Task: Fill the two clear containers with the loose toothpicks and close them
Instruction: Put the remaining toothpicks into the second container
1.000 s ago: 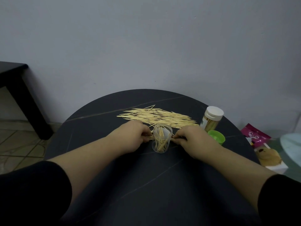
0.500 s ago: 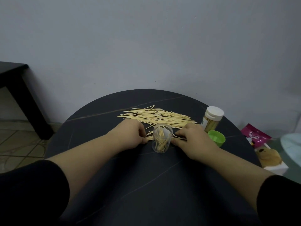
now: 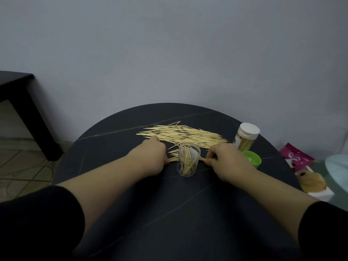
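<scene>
Toothpicks lie in a loose spread on the round black table, at 12 o'clock from the open clear container. That container stands upright, with a partial load of sticks leaning inside it. Your left hand sits at the container's 9 o'clock, back up. Its fingers reach onto the near left edge of the spread and its thumb is against the ends of a few sticks; I cannot tell whether it pinches them. Your right hand, at 3 o'clock, pinches a small bundle of toothpicks between thumb and curled fingers, low to the table and just beside the container. The second container, capped in white and holding sticks, stands at 2 o'clock near the table's edge. A green lid lies just in front of it, beside your right hand.
</scene>
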